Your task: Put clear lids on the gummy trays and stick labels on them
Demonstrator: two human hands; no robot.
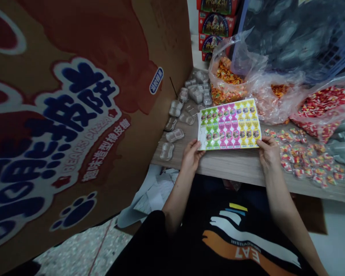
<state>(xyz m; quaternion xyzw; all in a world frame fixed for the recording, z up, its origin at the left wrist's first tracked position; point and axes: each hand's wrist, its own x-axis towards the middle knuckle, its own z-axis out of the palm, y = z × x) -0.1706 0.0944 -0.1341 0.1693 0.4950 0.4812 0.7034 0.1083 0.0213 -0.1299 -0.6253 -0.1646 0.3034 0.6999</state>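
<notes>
A sheet of stickers [230, 124] in green, pink and yellow columns is held up over the front of the table. My left hand [192, 154] pinches its lower left corner, and my right hand [268, 151] grips the lower right edge. At the left end a bare white strip shows where stickers are gone from the backing. Small clear plastic containers [174, 135] lie to the left of my left hand. Beside my right hand spread several filled candy packs [301, 159], with red and yellow pieces inside.
Behind the sheet stand plastic bags of orange candy [228, 76] and red candy [324, 103]. A blue basket [340, 63] holds more clear containers at the back right. Red boxes [217, 25] are stacked behind. A large printed carton [143, 126] walls off the left side.
</notes>
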